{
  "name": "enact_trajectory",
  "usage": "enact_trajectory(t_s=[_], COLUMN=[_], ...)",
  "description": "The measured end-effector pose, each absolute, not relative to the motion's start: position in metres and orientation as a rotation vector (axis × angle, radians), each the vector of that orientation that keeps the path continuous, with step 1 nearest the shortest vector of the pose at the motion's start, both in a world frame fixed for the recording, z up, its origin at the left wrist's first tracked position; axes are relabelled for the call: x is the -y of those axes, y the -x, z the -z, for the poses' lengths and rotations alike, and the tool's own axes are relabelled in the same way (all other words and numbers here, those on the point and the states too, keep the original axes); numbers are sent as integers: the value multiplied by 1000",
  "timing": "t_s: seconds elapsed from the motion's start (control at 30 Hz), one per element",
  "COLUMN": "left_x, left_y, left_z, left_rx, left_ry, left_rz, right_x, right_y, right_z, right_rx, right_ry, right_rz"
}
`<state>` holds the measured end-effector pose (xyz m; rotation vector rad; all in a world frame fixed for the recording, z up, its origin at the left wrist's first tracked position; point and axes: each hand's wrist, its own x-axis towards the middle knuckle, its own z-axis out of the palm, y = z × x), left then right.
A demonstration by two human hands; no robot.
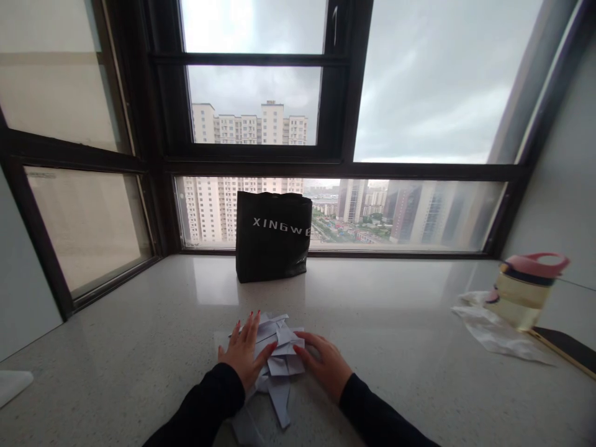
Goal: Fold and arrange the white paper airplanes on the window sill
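A heap of white folded paper pieces lies on the pale speckled counter just in front of me. My left hand rests flat on the heap's left side, fingers stretched out and slightly spread. My right hand lies on the right side, fingers extended and pressing the paper's edge. Both arms wear black sleeves. Neither hand grips anything. Some strips of paper stick out below, between my wrists.
A black bag with white lettering stands at the back by the window. At right sit a bottle of yellowish liquid with a pink lid, crumpled clear plastic and a dark flat object. A white thing lies far left.
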<state>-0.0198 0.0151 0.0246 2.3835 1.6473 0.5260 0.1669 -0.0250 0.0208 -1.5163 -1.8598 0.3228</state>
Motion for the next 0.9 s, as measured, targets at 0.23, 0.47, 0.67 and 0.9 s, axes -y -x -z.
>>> enact_trajectory(t_s=[0.23,0.47,0.67,0.9], left_x=[-1,7,-5,-20], left_y=[11,3,14,28], left_z=[-37,-20,-22,-22], left_rx=[-1542,-1339,-1152,-1338], left_ry=[-2640,-2608,-2694,-2714], left_rz=[-466,-287,-385,-567], right_x=[23,28,24,20], right_y=[-172,-167,-172,-183], right_z=[-17,-9,-22,-24], right_rx=[1748,1956,1845,1532], right_ry=[1621,1635,1559,1361], right_rz=[-186,-90,-105,-20])
